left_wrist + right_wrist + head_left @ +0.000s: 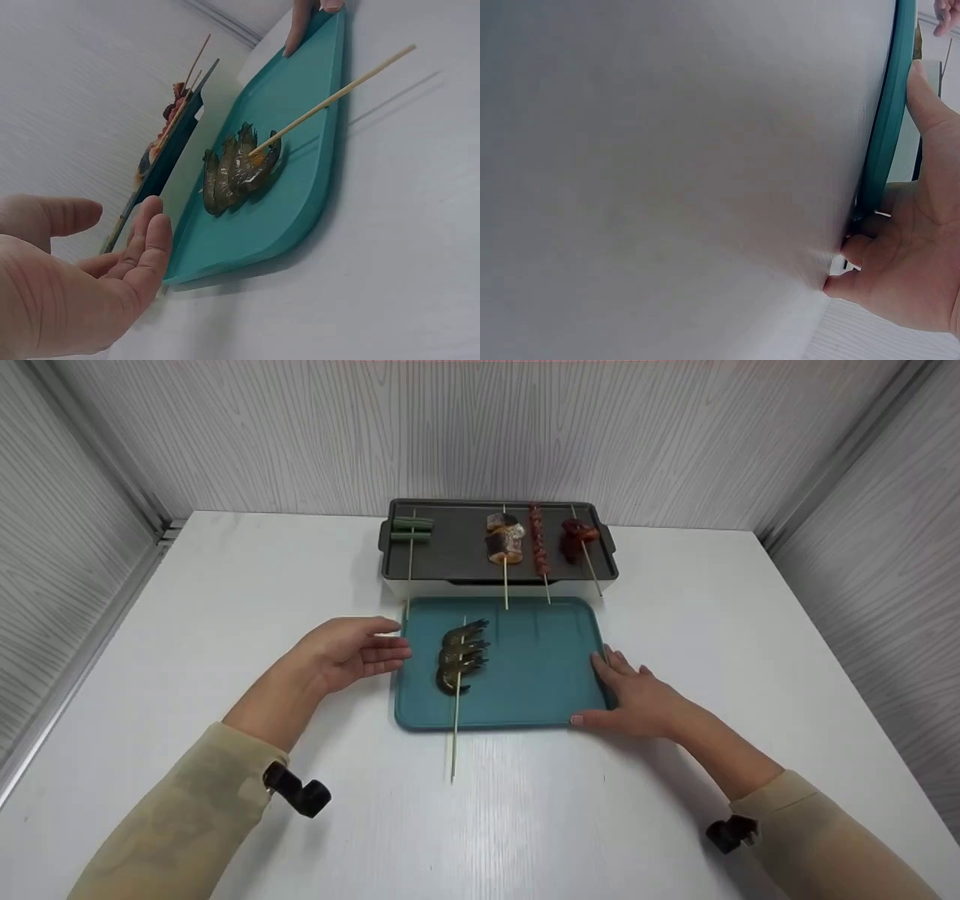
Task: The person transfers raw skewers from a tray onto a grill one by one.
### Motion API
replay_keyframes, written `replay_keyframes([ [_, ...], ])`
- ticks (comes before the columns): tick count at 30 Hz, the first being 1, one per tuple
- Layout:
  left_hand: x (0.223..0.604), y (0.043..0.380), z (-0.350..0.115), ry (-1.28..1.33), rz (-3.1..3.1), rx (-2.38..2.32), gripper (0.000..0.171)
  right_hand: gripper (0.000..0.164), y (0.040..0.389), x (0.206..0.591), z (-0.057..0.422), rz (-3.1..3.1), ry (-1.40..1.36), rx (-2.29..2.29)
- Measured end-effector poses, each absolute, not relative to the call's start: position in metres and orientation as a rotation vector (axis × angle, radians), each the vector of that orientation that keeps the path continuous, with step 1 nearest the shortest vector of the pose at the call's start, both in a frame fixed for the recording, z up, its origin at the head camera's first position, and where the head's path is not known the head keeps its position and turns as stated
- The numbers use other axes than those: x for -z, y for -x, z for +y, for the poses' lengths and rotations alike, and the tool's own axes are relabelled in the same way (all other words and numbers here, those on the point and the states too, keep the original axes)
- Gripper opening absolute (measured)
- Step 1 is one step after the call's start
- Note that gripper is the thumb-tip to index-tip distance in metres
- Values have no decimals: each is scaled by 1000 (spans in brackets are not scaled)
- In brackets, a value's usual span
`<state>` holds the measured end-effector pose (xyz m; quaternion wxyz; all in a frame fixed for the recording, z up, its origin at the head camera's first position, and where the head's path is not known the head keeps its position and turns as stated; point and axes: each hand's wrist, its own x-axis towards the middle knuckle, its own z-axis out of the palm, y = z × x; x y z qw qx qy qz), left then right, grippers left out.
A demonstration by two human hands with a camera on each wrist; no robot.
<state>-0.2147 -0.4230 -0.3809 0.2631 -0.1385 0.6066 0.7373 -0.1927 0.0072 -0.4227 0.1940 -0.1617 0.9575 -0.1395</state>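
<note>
A teal tray (525,690) lies on the table, bearing a skewer of several shrimp (459,656) whose stick sticks out past the front rim. My left hand (349,656) is held beside the tray's left edge, fingers extended and holding nothing. In the left wrist view, the fingers (154,240) of that hand appear near the tray's rim. At the tray's front right corner rests my right hand (637,701), its thumb on the front rim and its fingers spread along the right side. In the right wrist view, some of its fingertips (836,285) touch the tabletop.
Behind the tray stands a dark grill plate (457,559) on a white base. Across it lie a green vegetable skewer (412,531), a browned chunky skewer (504,544), a thin red skewer (538,544) and a dark red skewer (576,538). Pale panels (300,442) enclose the table.
</note>
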Motion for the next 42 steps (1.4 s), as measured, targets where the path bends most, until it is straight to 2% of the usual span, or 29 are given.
replay_keyframes([
  [9,384,170,-424,235,1613,-1955,55,121,193,422,7,2677,444,386],
  [18,390,141,-409,173,1640,-1826,55,120,193,423,7,2680,447,377],
  [28,397,123,-402,164,1568,-1760,53,121,193,422,7,2676,446,392],
  [37,405,115,-393,198,1486,-1758,40,120,193,422,8,2674,449,387],
  [42,411,112,-385,238,1454,-1767,41,121,193,423,9,2676,450,390],
])
